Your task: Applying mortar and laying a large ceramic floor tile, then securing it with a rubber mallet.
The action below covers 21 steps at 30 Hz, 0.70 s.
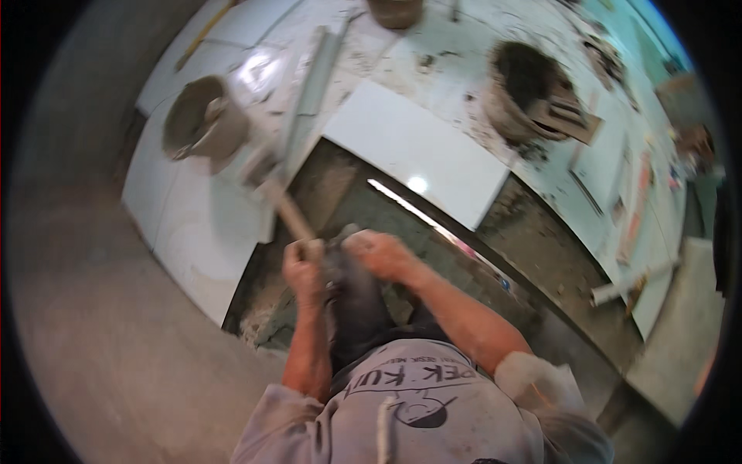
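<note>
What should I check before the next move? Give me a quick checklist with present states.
1. Left hand closed around the mallet handle: ok.
2. Mallet head seen sharply: not ok, it is blurred.
3. Right hand free: cannot tell, something grey shows by its fingers.
4. White tile whole: ok as far as seen, no crack shows on its face.
5. Rough floor beside the tile covered: not ok, it lies exposed.
6. White tile level: cannot tell from this curved view.

Wooden-handled mallet [290, 213], held aslant, greyish head [260, 167] forward-left (motion-blurred).
</note>
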Motion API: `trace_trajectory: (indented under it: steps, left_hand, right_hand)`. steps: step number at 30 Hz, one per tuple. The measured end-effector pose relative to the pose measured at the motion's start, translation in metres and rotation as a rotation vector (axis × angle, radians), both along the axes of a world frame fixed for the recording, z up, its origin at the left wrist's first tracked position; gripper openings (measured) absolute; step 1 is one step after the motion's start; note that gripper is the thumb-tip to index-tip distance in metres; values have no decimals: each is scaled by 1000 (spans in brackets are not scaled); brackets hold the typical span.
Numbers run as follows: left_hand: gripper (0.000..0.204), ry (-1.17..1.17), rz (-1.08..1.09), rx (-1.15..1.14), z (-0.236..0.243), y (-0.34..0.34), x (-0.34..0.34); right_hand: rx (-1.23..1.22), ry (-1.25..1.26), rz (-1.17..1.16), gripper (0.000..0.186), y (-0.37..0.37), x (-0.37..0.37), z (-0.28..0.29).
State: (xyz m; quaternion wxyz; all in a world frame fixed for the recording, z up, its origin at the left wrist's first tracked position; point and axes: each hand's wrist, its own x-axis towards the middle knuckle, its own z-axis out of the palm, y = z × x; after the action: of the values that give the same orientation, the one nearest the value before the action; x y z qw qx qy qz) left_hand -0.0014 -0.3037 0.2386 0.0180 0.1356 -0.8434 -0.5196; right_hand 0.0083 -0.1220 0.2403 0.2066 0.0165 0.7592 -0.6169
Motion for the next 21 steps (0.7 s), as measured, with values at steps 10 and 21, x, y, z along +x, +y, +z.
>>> trace_trajectory:
  steps: [10,21]
  left_hand:
    - [18,411,-896,-129,-66,86,-54]
    - [75,32,-364,-964,-148,-63,-249]
  right_hand:
    - [-789,-26,-1071,22,79,1,-68]
    - [180,-35,-1179,22,119,47,-140]
